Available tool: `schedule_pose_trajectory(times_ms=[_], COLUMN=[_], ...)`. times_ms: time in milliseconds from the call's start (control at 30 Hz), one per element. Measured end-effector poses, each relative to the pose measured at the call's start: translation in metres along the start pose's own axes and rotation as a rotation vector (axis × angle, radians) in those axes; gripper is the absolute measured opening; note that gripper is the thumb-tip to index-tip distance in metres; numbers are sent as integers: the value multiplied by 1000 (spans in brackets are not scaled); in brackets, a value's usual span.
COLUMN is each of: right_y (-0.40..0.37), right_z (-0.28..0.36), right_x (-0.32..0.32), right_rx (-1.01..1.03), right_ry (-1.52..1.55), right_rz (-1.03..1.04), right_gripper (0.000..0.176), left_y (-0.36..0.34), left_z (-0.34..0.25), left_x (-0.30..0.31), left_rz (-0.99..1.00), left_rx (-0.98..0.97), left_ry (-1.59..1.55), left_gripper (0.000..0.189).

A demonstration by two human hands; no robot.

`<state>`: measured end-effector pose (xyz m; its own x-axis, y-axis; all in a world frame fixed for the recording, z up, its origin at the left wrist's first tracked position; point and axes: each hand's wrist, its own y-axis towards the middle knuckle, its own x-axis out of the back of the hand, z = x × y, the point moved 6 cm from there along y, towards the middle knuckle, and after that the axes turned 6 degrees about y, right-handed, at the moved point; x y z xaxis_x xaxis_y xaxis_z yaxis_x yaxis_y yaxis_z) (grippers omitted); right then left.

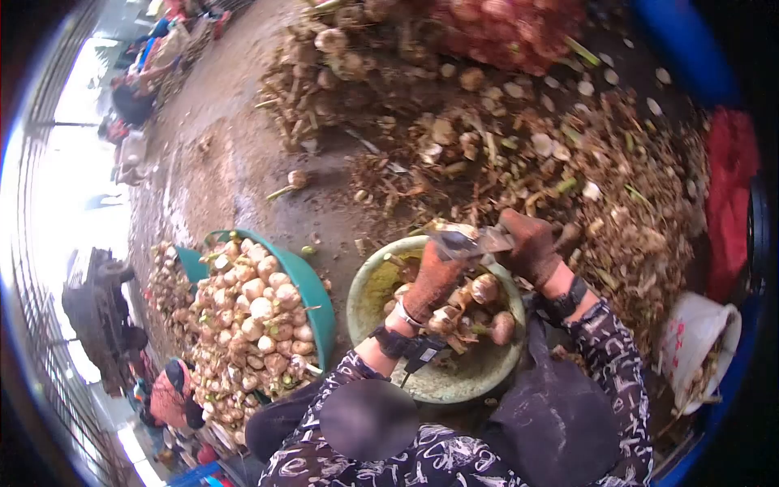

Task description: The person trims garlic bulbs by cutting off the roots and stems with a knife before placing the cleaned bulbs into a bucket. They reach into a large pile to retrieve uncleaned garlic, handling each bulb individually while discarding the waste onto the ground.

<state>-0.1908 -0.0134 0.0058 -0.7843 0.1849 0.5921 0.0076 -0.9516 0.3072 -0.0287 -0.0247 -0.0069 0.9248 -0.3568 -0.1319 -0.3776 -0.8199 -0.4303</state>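
Nearest, below the pale green basin (363, 302): two patterned dark sleeves (604, 349) and a dark cloth (560, 414) over the lap, its edge against the basin's near rim. A black strap circled each wrist.

Left hand (432, 282), in a rust-brown glove: raised over the basin's middle, fingers curled tight up against the blade end of a metal cutting tool (475, 240). A pale scrap showed just above the fingertips; whether the grip closed on that or on the blade could not be told.

Right hand (531, 247), same kind of glove: over the basin's far right rim, fist closed around the tool's other end.

Inside the basin: a handful of brownish bulbs (485, 288) with stubs and trimmings, lying under the two hands.

Left of the basin, just beside it: a teal basin (315, 286) heaped above its rim with pale trimmed bulbs (253, 312), more spilling down its far left side.

Right of the basin, well apart: a white bucket (699, 337), tilted, with scraps in it; beyond that, a red cloth (730, 183).

Past the basin's far rim: a wide litter of husks and cut stalks (584, 162) on the ground, and one loose bulb (297, 178) lying alone on bare dirt.

Farther past the basin: a heap of untrimmed bulbs with stalks (324, 73), and a red mesh sack (503, 28), full, beside it.

Far left of the basin: another person in orange (169, 398), crouched; more people (134, 93), small and blurred, at the farthest end.
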Motion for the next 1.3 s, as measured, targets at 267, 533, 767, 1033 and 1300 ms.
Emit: schedule_pose_trajectory(times_ms=[267,533,767,1033,1300], right_y=[-35,-116,-108,-75,3], right_z=[-121,-152,-138,-83,3], right_x=[52,18,6,-15,29], right_rx=[-702,-921,-791,-949,-294], right_ry=[-470,-340,-250,165,-5], right_rz=[72,305,198,202,16], right_gripper=[43,53,33,42,19], left_y=[-22,155,186,147,62], left_z=[-74,-21,34,0,-68], left_x=[33,412,430,256,58], left_rz=[947,-638,-833,-256,140], left_rx=[-62,199,120,-160,-91], left_ry=[788,1479,1313,1024,357], left_gripper=[65,79,39,38,69])
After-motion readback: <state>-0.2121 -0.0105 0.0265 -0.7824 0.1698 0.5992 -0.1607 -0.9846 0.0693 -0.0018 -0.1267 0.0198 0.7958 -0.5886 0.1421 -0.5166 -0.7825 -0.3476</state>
